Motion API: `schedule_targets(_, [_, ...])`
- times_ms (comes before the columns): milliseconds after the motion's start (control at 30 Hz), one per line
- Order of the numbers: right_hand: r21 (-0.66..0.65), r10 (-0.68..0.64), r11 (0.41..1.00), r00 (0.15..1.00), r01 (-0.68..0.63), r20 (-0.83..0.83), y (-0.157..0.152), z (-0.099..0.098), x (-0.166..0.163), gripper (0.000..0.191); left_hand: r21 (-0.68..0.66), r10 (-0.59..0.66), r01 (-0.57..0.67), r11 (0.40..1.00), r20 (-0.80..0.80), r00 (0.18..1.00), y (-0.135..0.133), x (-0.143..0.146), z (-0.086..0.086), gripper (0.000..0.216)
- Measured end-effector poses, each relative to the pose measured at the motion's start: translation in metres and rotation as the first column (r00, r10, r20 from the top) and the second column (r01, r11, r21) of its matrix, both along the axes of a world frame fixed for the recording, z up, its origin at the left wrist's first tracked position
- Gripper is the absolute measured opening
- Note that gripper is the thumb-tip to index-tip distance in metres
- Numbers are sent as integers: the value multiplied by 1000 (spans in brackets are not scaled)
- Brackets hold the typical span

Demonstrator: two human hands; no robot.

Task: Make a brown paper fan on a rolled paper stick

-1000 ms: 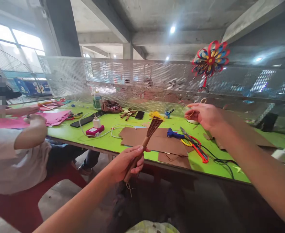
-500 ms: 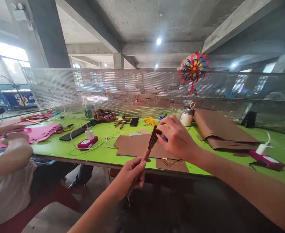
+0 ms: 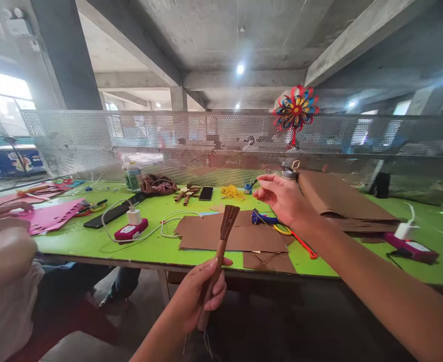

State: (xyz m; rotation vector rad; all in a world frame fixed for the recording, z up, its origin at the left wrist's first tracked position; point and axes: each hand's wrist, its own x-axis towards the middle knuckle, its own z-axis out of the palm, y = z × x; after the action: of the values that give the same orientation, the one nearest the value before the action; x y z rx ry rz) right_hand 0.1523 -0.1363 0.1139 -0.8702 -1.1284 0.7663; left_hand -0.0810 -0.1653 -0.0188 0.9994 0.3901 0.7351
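Note:
In my left hand [image 3: 202,289] is a slim roll of brown paper [image 3: 220,250] with a fringed brush-like top [image 3: 229,221]. My fingers wrap its lower part, and thin strings dangle from its bottom end. The roll leans slightly right, in front of the table edge. My right hand [image 3: 280,198] hovers over the table, apart from the roll, fingers half bent and nothing visible in them. Just beyond its fingertips stands a small blue bottle [image 3: 248,189] with a dark stick. Below lie a blue-handled tool [image 3: 262,217] and a yellow and orange-red handled tool [image 3: 308,246], partly hidden.
Flat brown sheets [image 3: 214,234] lie on the green table [image 3: 71,245]. Folded brown paper [image 3: 345,196] is at right; yellow strings [image 3: 232,192], a phone [image 3: 206,193] and brown rolls [image 3: 187,194] lie behind. A magenta socket [image 3: 131,230] trails a cable. Another person's hands [image 3: 6,221] work pink sheets.
My right hand has left the fringe and moved right, uncovering the blue-handled tool. My left hand has lowered the roll slightly and turned it more upright.

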Motion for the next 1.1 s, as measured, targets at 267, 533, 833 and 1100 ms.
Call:
schedule_targets(267, [-42,-182,981,973,189,140,-2,-32,64,13,-7,24,-24,1000,24,999,-5,-7,3,30])
schedule_targets(533, [-98,166,985,920,-140,354,-18,-33,42,23,112,2,22,993,-209,978,1,-2,6,32])
schedule_targets(833, [-286,406,895,891,-343,204,-20,-31,27,9,240,22,66,969,-347,938,10,1,11,33])
schedule_targets(1100, [-264,263,923,960,-279,-96,-37,-44,20,17,244,36,60,968,-372,928,-1,-1,16,35])
